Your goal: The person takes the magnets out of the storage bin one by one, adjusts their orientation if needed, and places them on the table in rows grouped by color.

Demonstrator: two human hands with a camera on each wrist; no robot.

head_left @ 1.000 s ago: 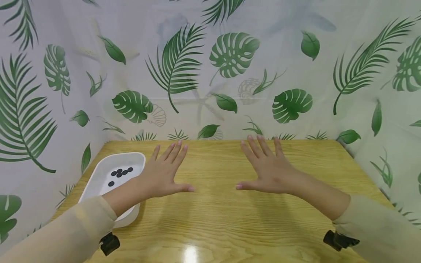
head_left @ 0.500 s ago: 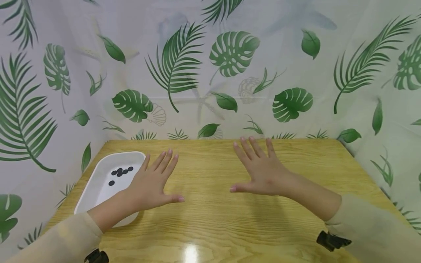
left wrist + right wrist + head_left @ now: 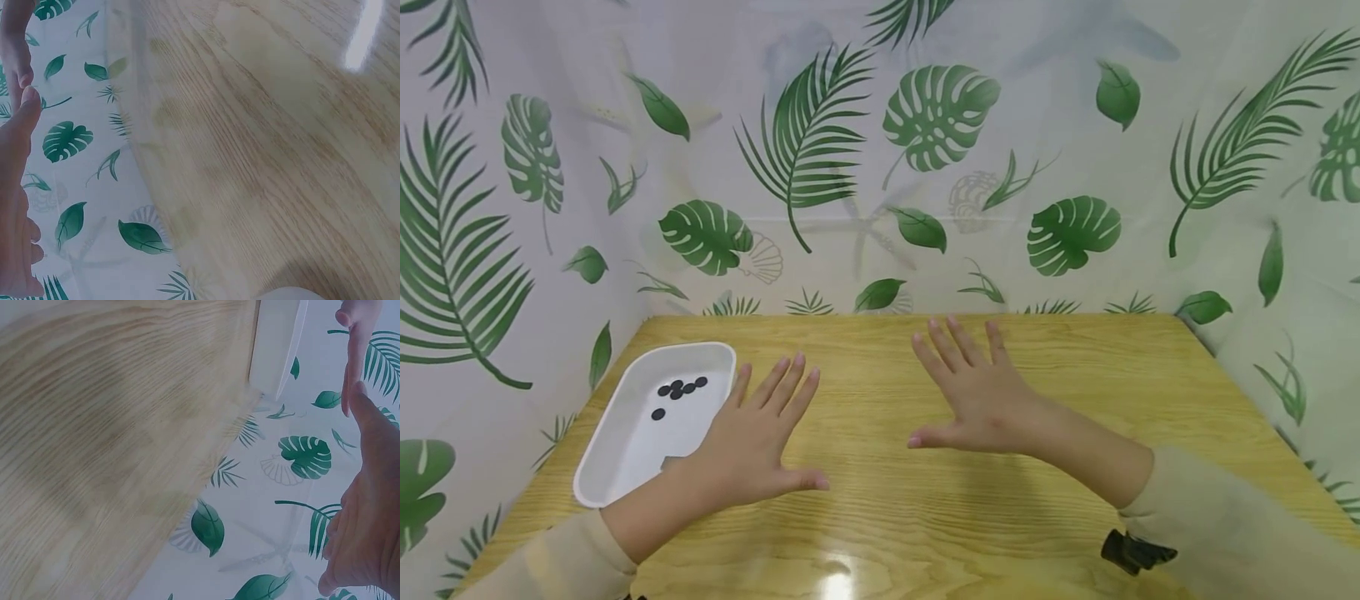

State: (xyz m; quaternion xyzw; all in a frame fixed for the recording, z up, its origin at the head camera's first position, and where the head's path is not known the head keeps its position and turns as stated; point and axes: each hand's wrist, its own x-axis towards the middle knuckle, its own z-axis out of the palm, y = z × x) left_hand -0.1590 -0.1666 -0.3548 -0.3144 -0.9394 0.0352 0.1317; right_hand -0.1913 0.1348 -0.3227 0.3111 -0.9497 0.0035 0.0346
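Observation:
My left hand (image 3: pixel 756 446) hovers with spread, straight fingers over the right side of a white plastic tray (image 3: pixel 632 446), holding nothing. Across from it, my right hand (image 3: pixel 981 400) is held over the wooden table (image 3: pixel 880 517), its fingers also spread and nothing in its grasp. Several small black discs (image 3: pixel 677 394) lie clustered in the tray, with a single black disc (image 3: pixel 658 414) a little nearer. Beside my left wrist, a small grey-brown piece (image 3: pixel 670 462) shows in the tray, mostly hidden. The right wrist view has the tray's wall (image 3: pixel 275 350) at its top.
A white cloth backdrop (image 3: pixel 850 167) printed with green leaves surrounds the table at the back and sides. Light glares off the tabletop near its front (image 3: pixel 837 583). A black strap-like device (image 3: pixel 1138 552) is on the right sleeve.
Both hands have drifted: the left nearer the body, the right to the left. More of the tray's near part shows, including the grey-brown piece. The discs have stayed put.

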